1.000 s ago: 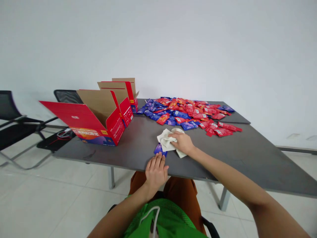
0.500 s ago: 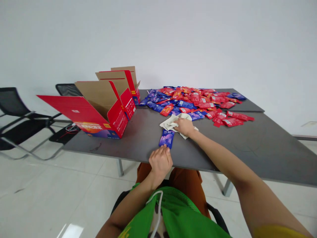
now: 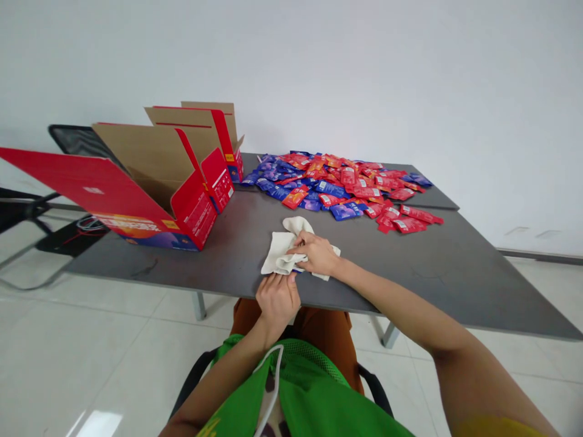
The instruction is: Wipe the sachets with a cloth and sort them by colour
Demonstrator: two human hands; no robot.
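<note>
Where the head view looks down on the grey table (image 3: 401, 285), a crumpled cream cloth (image 3: 280, 255) lies at the middle, close to the near edge. The right hand (image 3: 317, 255) rests over the cloth's right part, fingers extended, pressing rather than visibly closed. The left hand (image 3: 277, 306) sits at the cloth's near fold, fingers loosely curled; whether it grips cannot be told. A blue edge (image 3: 297, 271) shows under the cloth, too covered to identify. The cloth should handle light, soft and limp, best taken by a raised fold. Red and blue sachets (image 3: 341, 188) lie heaped beyond; an open red carton (image 3: 195, 215) stands far left.
</note>
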